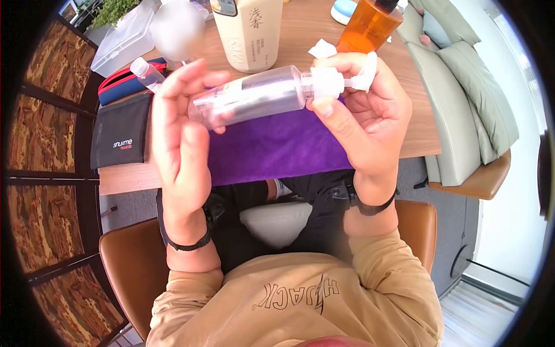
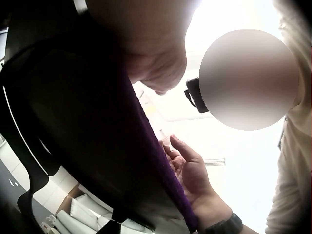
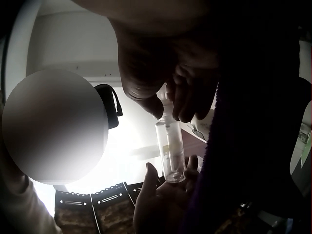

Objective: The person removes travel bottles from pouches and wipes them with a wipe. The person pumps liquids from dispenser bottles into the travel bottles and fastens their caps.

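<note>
A clear bottle with a white pump top lies nearly level above a purple cloth. My right hand grips the pump end, its thumb on the collar. The bottle's base rests against the fingers of my left hand, whose thumb stands apart. In the right wrist view the bottle runs from my right hand down to my left hand. The left wrist view shows my right hand beyond the cloth; the bottle is barely visible there.
A large cream bottle and an amber bottle stand at the back of the table. At the left are a black pouch, a blue and red case, a small clear bottle and a plastic box.
</note>
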Demonstrator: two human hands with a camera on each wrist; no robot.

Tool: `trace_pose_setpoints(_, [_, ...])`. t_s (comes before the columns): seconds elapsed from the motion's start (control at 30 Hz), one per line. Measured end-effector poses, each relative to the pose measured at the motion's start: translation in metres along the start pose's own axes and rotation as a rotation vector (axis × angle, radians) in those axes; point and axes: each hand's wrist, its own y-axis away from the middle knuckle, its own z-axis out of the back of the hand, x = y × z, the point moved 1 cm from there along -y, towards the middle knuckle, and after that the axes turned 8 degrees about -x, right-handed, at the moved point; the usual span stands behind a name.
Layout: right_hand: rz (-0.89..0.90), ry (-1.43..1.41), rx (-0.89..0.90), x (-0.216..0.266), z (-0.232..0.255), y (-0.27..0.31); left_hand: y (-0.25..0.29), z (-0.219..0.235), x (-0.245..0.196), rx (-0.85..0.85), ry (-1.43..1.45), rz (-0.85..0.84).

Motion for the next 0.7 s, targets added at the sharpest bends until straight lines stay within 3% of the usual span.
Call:
trace_pose_setpoints(0.07, [0.064, 0.040, 0.029, 0.000, -0.001, 0.000, 0.002, 0.005, 0.002, 0.020, -0.021, 0.068])
trace_pose_setpoints(0.13, [0.043, 0.010, 0.011, -0.001, -0.003, 0.001, 0.006, 0.006, -0.006, 0.022, -0.162, 0.255])
trace_pose_setpoints(0.17, [0.042, 0.010, 0.012, -0.001, -0.003, 0.001, 0.005, -0.002, -0.003, -0.012, -0.172, 0.096])
trace_pose_setpoints(0.2, [-0.004, -0.009, -0.005, -0.002, -0.003, 0.001, 0.003, -0.007, -0.001, -0.013, -0.172, 0.097])
trace_pose_setpoints(0.27, [-0.053, -0.028, -0.023, -0.002, -0.001, 0.002, -0.001, -0.016, -0.003, -0.013, -0.283, -0.167])
trace_pose_setpoints(0.33, [-0.030, 0.022, 0.023, 0.001, -0.001, 0.001, -0.001, -0.016, -0.004, -0.024, -0.272, -0.165])
trace_pose_setpoints(0.4, [0.009, 0.042, 0.030, 0.000, -0.001, 0.001, -0.001, -0.006, -0.002, 0.068, 0.006, 0.016])
trace_pose_setpoints(0.43, [0.047, 0.061, 0.037, -0.001, -0.001, 0.001, 0.004, 0.000, -0.004, 0.038, 0.029, 0.231])
trace_pose_setpoints(0.53, [0.044, 0.041, 0.022, -0.002, -0.002, 0.001, 0.005, 0.001, -0.009, 0.003, -0.129, 0.324])
trace_pose_setpoints(0.6, [0.015, 0.021, 0.018, -0.002, -0.001, 0.001, 0.004, -0.009, -0.004, 0.021, -0.200, -0.041])
trace_pose_setpoints(0.67, [-0.014, 0.002, 0.014, -0.002, 0.000, 0.001, 0.002, -0.019, -0.007, -0.022, -0.201, -0.068])
trace_pose_setpoints(0.7, [0.012, 0.028, 0.024, -0.002, 0.000, 0.001, 0.002, -0.015, -0.006, 0.018, -0.094, 0.001])
